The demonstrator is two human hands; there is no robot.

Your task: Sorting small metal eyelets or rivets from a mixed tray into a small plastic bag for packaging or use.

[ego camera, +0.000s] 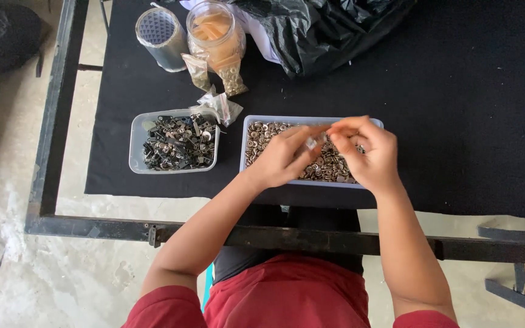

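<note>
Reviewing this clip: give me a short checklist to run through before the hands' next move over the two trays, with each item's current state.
1. Left hand and right hand both over the clear rectangular plastic tray of round metal rings: ok.
2. Small metal piece pinched between the hands: ok; its exact type: cannot tell.
3. Second clear tray of dark assembled parts within reach, beside the left hand: ok.
4. Both trays flat on the black table cloth: ok.
5. Piece correctly aligned: cannot tell, blurred.
</note>
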